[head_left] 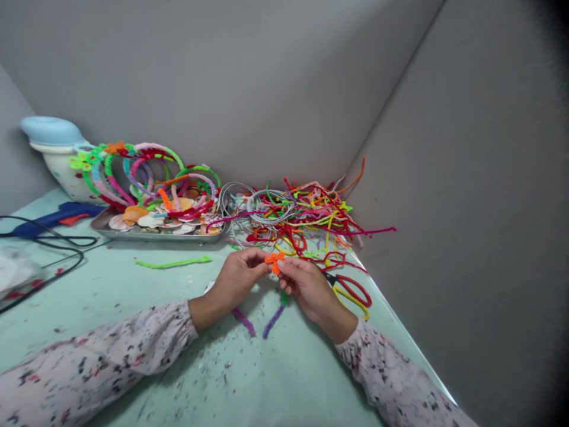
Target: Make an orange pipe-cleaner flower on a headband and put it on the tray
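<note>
Between my two hands is a small orange pipe-cleaner flower [275, 260], held above the table. My left hand [237, 279] pinches its left side with thumb and forefinger. From the other side, my right hand [310, 287] grips it with closed fingers. Below the hands lie purple pipe-cleaner ends [272, 322], their upper parts hidden behind the hands. Scissors [353, 293] with red and yellow handles rest just right of my right hand, their blades partly covered. A lime-green pipe cleaner [173, 263] lies flat to the left.
At the back, a metal tray [160, 236] holds shells and colourful fuzzy headbands [133, 172]. Beside it are a tangled heap of pipe cleaners [320, 207] and grey wire coils [271, 207]. A blue glue gun [53, 218] with a black cord and a blue-lidded white container [62, 160] stand left.
</note>
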{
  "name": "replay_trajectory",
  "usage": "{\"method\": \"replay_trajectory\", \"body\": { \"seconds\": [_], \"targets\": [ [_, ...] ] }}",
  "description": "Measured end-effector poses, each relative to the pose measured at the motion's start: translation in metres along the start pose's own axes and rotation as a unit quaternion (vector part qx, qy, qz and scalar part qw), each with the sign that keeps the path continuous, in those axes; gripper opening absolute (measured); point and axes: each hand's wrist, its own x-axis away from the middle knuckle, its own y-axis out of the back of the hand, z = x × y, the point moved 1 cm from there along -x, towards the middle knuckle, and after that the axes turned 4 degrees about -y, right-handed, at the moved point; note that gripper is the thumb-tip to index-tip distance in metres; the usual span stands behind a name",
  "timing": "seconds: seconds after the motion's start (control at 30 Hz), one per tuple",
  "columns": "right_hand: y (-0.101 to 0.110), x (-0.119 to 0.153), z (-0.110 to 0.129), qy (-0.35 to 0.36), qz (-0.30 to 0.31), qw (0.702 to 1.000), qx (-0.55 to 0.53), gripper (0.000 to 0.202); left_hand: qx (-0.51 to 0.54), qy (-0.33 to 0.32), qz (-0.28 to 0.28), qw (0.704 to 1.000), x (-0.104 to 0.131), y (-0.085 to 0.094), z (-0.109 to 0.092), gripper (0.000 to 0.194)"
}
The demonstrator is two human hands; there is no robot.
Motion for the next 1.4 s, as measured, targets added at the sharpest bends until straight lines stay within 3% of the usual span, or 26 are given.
{"method": "replay_trajectory", "body": {
  "seconds": [0.33, 0.6, 0.73, 0.9, 1.4],
  "targets": [
    [-0.004, 0.003, -0.001, -0.011, -0.017, 0.998, -0.061, 0.020, -0.040, -0.025, 0.005, 0.999, 0.001, -0.001, 0.000, 0.016],
    [-0.012, 0.006, -0.004, -0.037, 0.002, 0.992, -0.117, 0.017, -0.146, -0.123, -0.019, 0.981, 0.006, 0.002, -0.002, 0.017],
    [-0.007, 0.005, 0.006, 0.004, 0.007, 1.000, 0.009, 0.019, -0.035, -0.069, 0.009, 0.997, 0.002, 0.001, -0.001, 0.014],
    [0.007, 0.004, 0.022, 0.083, -0.038, 0.984, 0.155, 0.018, 0.051, 0.015, 0.039, 0.998, -0.001, 0.000, -0.002, 0.011],
    [0.007, 0.005, 0.024, 0.055, -0.005, 0.981, 0.187, 0.018, 0.109, 0.083, 0.126, 0.983, 0.002, -0.003, -0.002, 0.008]
  ]
}}
